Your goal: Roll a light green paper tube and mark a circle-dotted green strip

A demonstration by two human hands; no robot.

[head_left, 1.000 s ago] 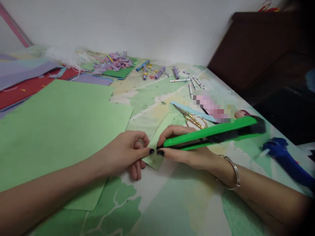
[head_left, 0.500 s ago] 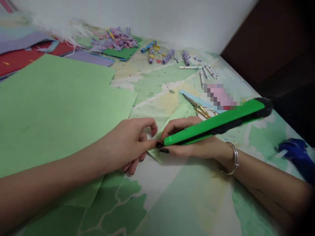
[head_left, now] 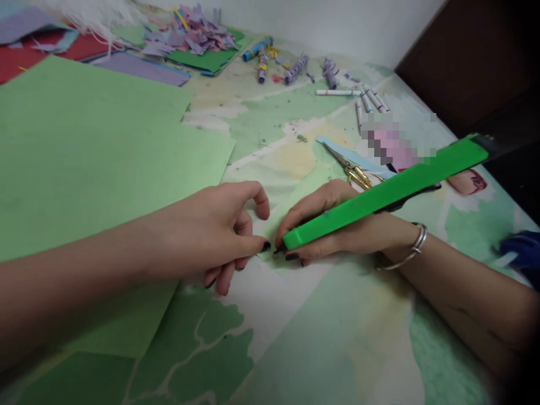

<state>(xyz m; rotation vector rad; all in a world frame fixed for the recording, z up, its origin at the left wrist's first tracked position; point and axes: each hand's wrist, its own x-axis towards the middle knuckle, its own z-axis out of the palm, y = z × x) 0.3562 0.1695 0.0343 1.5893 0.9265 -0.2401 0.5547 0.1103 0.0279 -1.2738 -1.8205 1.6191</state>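
My right hand [head_left: 365, 235] is wrapped round a green utility knife [head_left: 388, 194]. The knife slants across the hand, its dark tip pointing down and left at a small light green piece of paper [head_left: 301, 194] on the table. My left hand [head_left: 211, 230] is close by on the left, thumb stretched toward the knife's tip and the other fingers loosely bent and apart. Nothing shows between its fingers. A large light green sheet [head_left: 105, 146] lies under and beyond the left forearm. Part of the small paper is hidden beneath my right hand.
Gold-handled scissors [head_left: 358, 175] lie just behind my right hand on a light blue strip [head_left: 354, 154]. Several white markers [head_left: 337, 93] and rolled paper pieces [head_left: 296, 70] are farther back. Cut purple and pink scraps [head_left: 194, 34] are heaped near the wall. A dark blue object [head_left: 523, 253] sits at right.
The knife's rear end has risen and turned within my right hand. The left thumb has drawn slightly away from the knife's tip. The view has shifted a little downward.
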